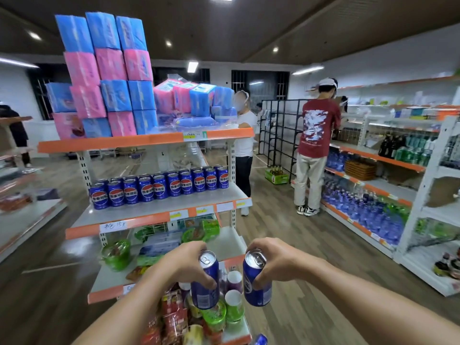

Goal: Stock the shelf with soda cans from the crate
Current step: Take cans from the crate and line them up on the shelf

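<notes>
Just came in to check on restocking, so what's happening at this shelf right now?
A person is stocking soda. The left hand holds one blue can and the right hand holds another blue can, each in a top grip, in front of the shelf unit. Two rows of matching cans already stand on the second shelf, with bare space in front of them.
</notes>
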